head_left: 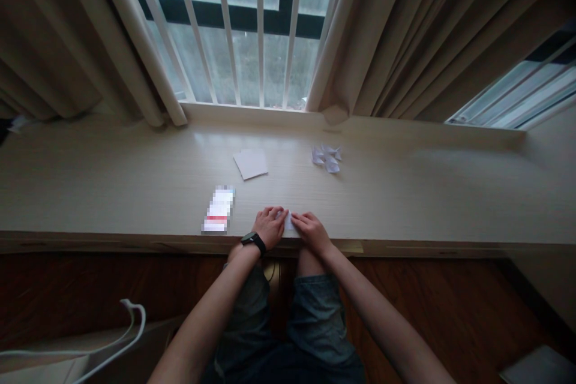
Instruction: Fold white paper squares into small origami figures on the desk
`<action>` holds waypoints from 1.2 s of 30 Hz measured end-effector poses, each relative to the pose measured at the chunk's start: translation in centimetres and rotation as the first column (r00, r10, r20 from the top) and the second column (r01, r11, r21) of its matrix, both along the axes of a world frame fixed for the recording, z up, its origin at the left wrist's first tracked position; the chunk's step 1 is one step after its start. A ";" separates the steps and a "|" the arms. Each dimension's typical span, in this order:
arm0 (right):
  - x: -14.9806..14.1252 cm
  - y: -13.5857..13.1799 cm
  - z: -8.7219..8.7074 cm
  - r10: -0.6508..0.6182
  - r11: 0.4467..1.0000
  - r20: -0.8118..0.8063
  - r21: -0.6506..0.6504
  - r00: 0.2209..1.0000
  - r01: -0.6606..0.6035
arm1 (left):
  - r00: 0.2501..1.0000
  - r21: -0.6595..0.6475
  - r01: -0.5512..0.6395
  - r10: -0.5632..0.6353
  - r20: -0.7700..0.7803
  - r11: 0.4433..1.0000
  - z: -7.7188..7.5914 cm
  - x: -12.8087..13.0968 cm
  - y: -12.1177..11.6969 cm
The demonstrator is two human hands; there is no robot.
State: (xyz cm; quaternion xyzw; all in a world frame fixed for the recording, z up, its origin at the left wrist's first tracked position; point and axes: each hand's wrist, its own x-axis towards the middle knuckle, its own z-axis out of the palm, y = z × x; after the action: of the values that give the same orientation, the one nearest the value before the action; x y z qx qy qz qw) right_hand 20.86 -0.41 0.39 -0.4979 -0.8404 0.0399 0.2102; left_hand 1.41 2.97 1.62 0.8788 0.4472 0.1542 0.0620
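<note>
A small piece of white paper point(288, 223) lies near the front edge of the table, between my two hands. My left hand point(270, 227), with a dark watch point(254, 241) on its wrist, has its fingertips on the paper's left side. From the other side, my right hand point(311, 231) presses the paper with its fingers held together. Much of the sheet is hidden under the fingers, so its folds cannot be made out. Further back rests a small stack of white square paper point(251, 164). Several folded paper pieces point(327, 157) sit in a cluster to its right.
A phone point(218, 210) with a blurred screen lies left of my hands. The pale wooden ledge point(427, 192) runs below a barred window point(238, 42) with beige curtains point(387, 36). A white cable or tube point(141, 324) curves at the lower left.
</note>
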 end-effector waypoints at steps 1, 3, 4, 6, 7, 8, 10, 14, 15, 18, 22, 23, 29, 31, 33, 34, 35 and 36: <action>0.1 0.0 -0.1 0.003 1.000 -0.006 0.001 1.000 -0.003 | 1.000 0.004 0.001 -0.001 -0.003 1.000 0.0 0.0 0.0; 0.2 0.1 -0.3 0.008 1.000 -0.019 0.005 1.000 -0.008 | 1.000 0.013 0.000 0.001 -0.011 1.000 -0.1 0.0 0.0; 0.2 0.1 -0.3 0.009 1.000 -0.024 0.007 1.000 -0.009 | 1.000 0.019 -0.001 0.002 -0.015 1.000 -0.1 0.0 0.0; 0.3 0.2 -0.4 0.009 1.000 -0.034 0.011 0.999 -0.008 | 1.000 0.031 -0.002 0.002 -0.020 1.000 -0.1 0.0 0.0; 0.3 0.2 -0.4 0.009 1.000 -0.036 0.013 0.999 -0.008 | 1.000 0.036 0.000 0.001 -0.020 0.999 -0.1 0.0 0.0; 0.2 0.2 -0.4 0.009 1.000 -0.038 0.015 0.999 -0.009 | 1.000 0.040 0.003 -0.002 -0.020 0.999 -0.1 0.0 0.0; 0.2 0.1 -0.3 0.011 1.000 -0.038 0.018 0.999 -0.010 | 1.000 0.043 0.006 -0.005 -0.016 0.999 0.0 0.0 0.0; 0.2 0.1 -0.1 0.021 1.000 -0.033 0.013 0.999 -0.021 | 1.000 0.048 0.005 -0.005 0.006 0.999 -0.2 0.0 0.0; 0.2 0.1 -0.1 0.022 1.000 -0.030 0.010 0.999 -0.022 | 1.000 0.050 0.007 -0.008 0.017 0.999 -0.3 -0.1 0.0; 0.2 0.1 0.2 0.022 1.000 -0.020 -0.002 1.000 -0.022 | 0.998 0.055 0.031 -0.034 0.059 0.998 -0.7 -0.3 0.1; 0.2 0.0 0.3 0.022 1.000 -0.013 -0.010 1.000 -0.023 | 0.993 0.054 0.057 -0.062 0.098 0.997 -1.1 -0.6 0.2; 0.2 0.0 0.3 0.020 1.000 -0.012 -0.010 1.000 -0.020 | 0.993 0.050 0.058 -0.063 0.102 0.997 -1.1 -0.6 0.2; 0.1 0.0 0.2 0.023 1.000 -0.014 -0.020 1.000 -0.023 | 0.993 0.020 0.059 -0.061 0.100 0.998 -0.6 -0.6 0.1; 0.1 0.0 0.3 0.022 1.000 -0.010 -0.022 1.000 -0.022 | 0.994 0.015 0.063 -0.064 0.092 0.998 -0.4 -0.5 0.0; 0.1 0.0 0.5 0.023 0.999 0.001 -0.023 1.000 -0.023 | 0.994 0.013 0.071 -0.072 0.082 0.997 -0.2 -0.4 0.0; 0.0 0.0 0.6 0.025 0.999 0.008 -0.024 1.000 -0.025 | 0.994 0.012 0.076 -0.077 0.077 0.997 -0.2 -0.4 0.0; 0.0 0.0 0.7 0.029 0.999 0.017 -0.025 0.999 -0.028 | 0.994 0.012 0.081 -0.082 0.072 0.997 -0.1 -0.3 0.0; 0.0 0.0 0.9 0.032 0.999 0.026 -0.027 0.999 -0.032 | 0.994 0.011 0.085 -0.086 0.067 0.996 -0.1 -0.3 0.0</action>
State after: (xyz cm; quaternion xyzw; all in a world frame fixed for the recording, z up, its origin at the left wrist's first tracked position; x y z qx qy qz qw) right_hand 20.82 -0.37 1.27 -0.4877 -0.8504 0.0476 0.1917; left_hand 1.11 2.96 1.54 0.8916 0.4063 0.1830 0.0802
